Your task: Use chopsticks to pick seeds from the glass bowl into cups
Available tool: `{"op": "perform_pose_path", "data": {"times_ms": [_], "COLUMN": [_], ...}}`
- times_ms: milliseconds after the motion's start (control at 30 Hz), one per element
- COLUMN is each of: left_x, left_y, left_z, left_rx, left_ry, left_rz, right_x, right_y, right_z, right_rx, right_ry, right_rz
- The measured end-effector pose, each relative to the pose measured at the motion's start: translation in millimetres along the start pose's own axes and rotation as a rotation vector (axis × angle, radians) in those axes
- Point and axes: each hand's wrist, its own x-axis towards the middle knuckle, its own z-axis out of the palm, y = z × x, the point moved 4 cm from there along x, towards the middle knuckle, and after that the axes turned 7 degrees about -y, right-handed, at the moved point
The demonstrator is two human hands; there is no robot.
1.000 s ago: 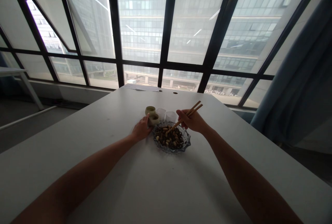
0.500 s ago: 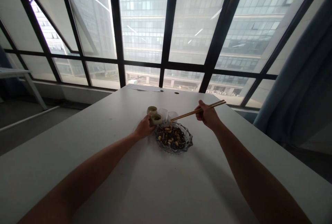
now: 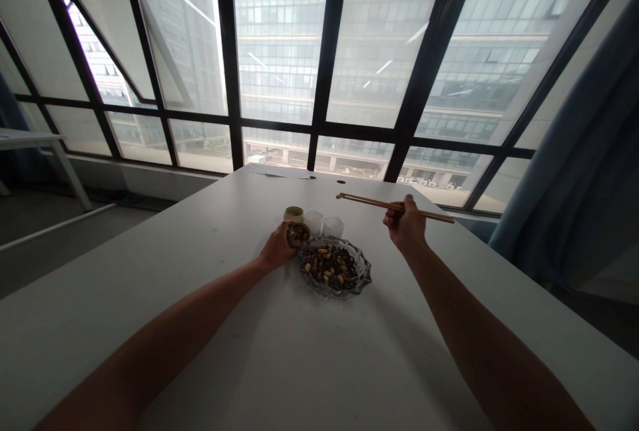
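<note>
My right hand (image 3: 407, 223) is closed around a pair of wooden chopsticks (image 3: 369, 201), held nearly level above the table. A small pale piece (image 3: 340, 196), too small to name, shows at their left tips. With my left hand (image 3: 278, 248) I grip a small round cup (image 3: 299, 234), tilted so its mouth faces me; dark and yellowish bits show inside. That cup is against or just over the left rim of a scalloped glass bowl (image 3: 362, 283), which I cannot tell exactly. Dark seeds and several pale peanut-like nuts (image 3: 327, 268) fill the bowl.
Behind my left hand stands a second greenish cup (image 3: 293, 213). Two translucent plastic cups (image 3: 333, 227) are behind the bowl. Paper (image 3: 279, 171) lies at the far edge of the white table (image 3: 210, 324). Windows rise beyond, with a blue curtain (image 3: 559, 185) at right.
The chopsticks have lifted from the bowl's far rim, their tips now higher and farther back. The cup in my left hand has tipped toward me, showing its inside.
</note>
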Motion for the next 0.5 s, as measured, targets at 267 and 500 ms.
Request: {"op": "perform_pose_path", "data": {"times_ms": [267, 500], "left_x": [-0.3, 0.0], "left_y": [6.6, 1.8], "left_z": [-0.8, 0.3], "left_rx": [0.025, 0.010], "left_ry": [-0.023, -0.018], "left_rz": [-0.005, -0.040], "right_x": [-33.6, -63.4], "right_y": [16.7, 27.9], "right_z": [34.9, 69.6], "right_rx": [-0.225, -0.446], "right_ry": [-0.105, -0.490], "right_rz": [-0.101, -0.059]}}
